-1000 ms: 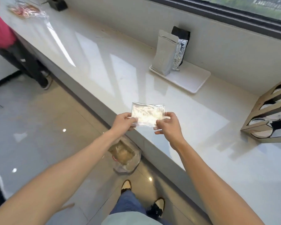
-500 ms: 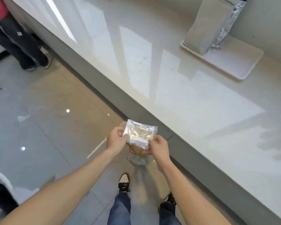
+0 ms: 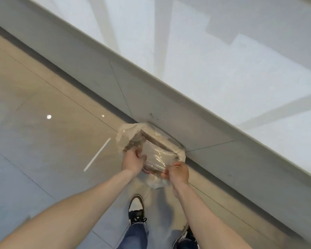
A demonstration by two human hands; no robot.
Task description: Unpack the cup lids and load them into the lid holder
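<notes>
I look down at the floor beside the counter. A clear plastic wrapper [image 3: 155, 158] is stretched between my hands, right over the mouth of a bin lined with a pale plastic bag [image 3: 127, 131]. My left hand [image 3: 133, 160] pinches the wrapper's left edge. My right hand [image 3: 178, 172] pinches its lower right corner. No cup lids and no lid holder are in view.
The white counter [image 3: 223, 69] runs diagonally across the upper right, its grey front panel [image 3: 151, 97] dropping to a glossy tiled floor [image 3: 43, 123]. The bin stands against that panel. My shoes [image 3: 136, 209] are just below my hands.
Both hands carried the wrapper down from above the counter edge to the bin on the floor. My view tilted downward, so the counter's tray, pouches and lid holder left the frame.
</notes>
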